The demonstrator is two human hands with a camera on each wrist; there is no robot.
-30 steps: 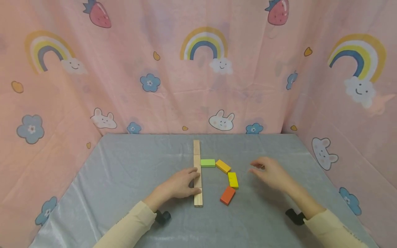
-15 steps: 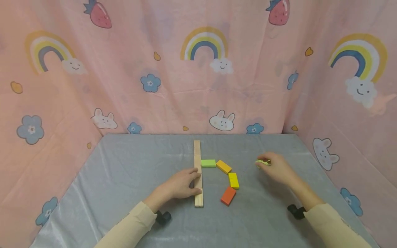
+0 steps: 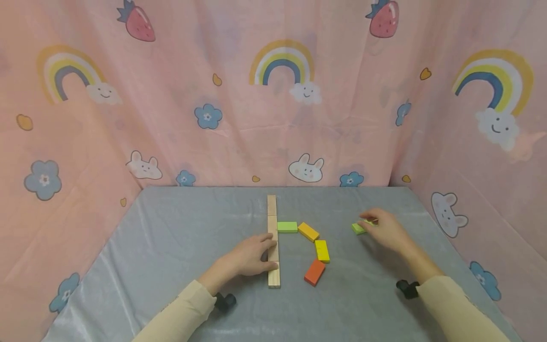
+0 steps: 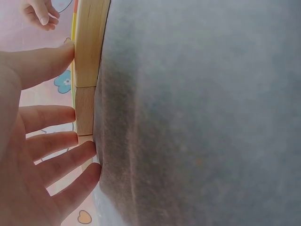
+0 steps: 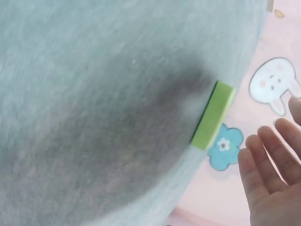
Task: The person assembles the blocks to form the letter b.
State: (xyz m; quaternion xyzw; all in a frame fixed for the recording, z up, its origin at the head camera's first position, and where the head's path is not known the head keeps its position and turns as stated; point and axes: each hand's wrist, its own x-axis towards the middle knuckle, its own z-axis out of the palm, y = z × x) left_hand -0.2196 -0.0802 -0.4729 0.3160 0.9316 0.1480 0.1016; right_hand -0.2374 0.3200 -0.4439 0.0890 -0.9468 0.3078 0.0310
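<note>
My left hand (image 3: 249, 254) rests with extended fingers at the left side of a straight line of plain wooden blocks (image 3: 272, 205); in the left wrist view its fingertips (image 4: 70, 52) touch the wood. My right hand (image 3: 382, 229) hovers over a light green block (image 3: 359, 229) on the cloth at the right. The right wrist view shows that green block (image 5: 214, 115) lying apart from the relaxed fingers (image 5: 254, 174). Right of the wooden line, a curve runs from another green block (image 3: 287, 227) through an orange-yellow block (image 3: 308, 231) and a yellow block (image 3: 322, 251) to a red-orange block (image 3: 315, 272).
Grey cloth (image 3: 192, 223) covers the table. Behind it and at both sides hang pink curtains (image 3: 342, 133) printed with rainbows and bunnies. Black wrist mounts show below the left wrist (image 3: 225, 301) and the right wrist (image 3: 407, 289).
Half a second ago my right fingers held the light green block; now it lies on the cloth and the fingers are off it. My left hand and the other blocks stay put.
</note>
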